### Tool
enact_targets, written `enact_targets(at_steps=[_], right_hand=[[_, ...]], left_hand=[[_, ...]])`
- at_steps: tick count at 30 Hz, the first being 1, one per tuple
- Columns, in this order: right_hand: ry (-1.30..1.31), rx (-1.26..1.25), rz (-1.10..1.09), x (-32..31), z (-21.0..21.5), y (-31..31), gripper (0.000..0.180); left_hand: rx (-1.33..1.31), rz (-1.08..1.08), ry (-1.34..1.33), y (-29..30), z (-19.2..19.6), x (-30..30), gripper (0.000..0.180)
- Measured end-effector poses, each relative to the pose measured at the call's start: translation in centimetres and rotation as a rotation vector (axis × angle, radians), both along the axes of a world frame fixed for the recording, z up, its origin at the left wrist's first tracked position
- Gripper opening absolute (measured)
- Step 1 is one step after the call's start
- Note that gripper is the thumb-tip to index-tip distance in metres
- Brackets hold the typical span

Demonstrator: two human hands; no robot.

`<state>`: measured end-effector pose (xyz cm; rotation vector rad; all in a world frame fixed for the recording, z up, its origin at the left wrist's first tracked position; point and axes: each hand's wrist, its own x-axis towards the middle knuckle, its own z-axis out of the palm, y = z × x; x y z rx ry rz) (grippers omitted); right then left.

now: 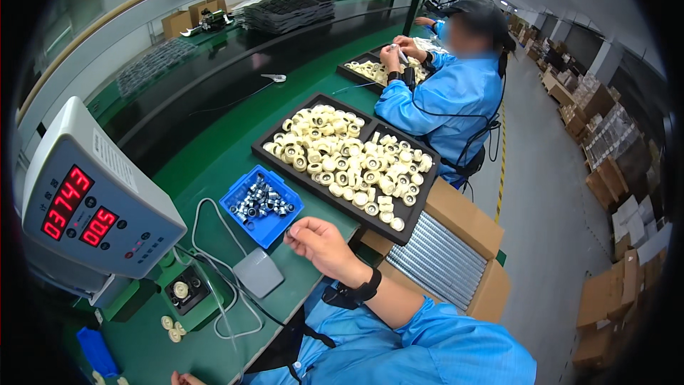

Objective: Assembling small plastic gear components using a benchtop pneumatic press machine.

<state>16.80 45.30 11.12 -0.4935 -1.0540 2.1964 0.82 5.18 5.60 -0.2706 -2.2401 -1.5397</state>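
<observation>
My right hand (320,244) is closed in a pinch just off the near corner of a blue plastic bin (268,239). Between its thumb and fingertips shows a small dark metal piece (288,232), mostly covered by the fingers. Several short metal sleeves (260,196) lie heaped in the bin. Only a bit of my left hand (185,379) enters at the lower edge, so its grip is hidden. Farther up and left of it, a green press fixture (189,292) has a cream round part (180,289) seated on its black top. Loose cream parts (173,328) lie beside the fixture.
A black tray (406,234) of cream round parts fills the bench beyond the bin. A counter box (107,192) with red digits, a grey square box (258,273) and cables stand left. An open carton (456,207) of metal tubes sits right. A co-worker (456,93) sits beyond.
</observation>
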Motion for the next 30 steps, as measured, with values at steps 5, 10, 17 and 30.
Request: enact_targets(at_steps=[5, 10, 17, 30], right_hand=[[0.079, -0.195, 0.187, -1.6, 0.4, -2.3, 0.017], [0.117, -0.196, 0.27, -1.8, 0.2, -2.5, 0.029], [0.14, -0.172, 0.307, -1.8, -0.2, -2.6, 0.029], [0.139, -0.181, 0.326, -2.0, -0.6, -3.1, 0.029]], left_hand=[[-0.019, 0.013, 0.008, 0.2, 0.1, 0.2, 0.021], [-0.033, -0.001, 0.021, 0.5, 0.3, 0.4, 0.021], [-0.121, 0.018, 0.016, 0.5, 0.5, 0.6, 0.019], [-0.129, 0.031, 0.03, 0.9, 0.6, 0.7, 0.017]])
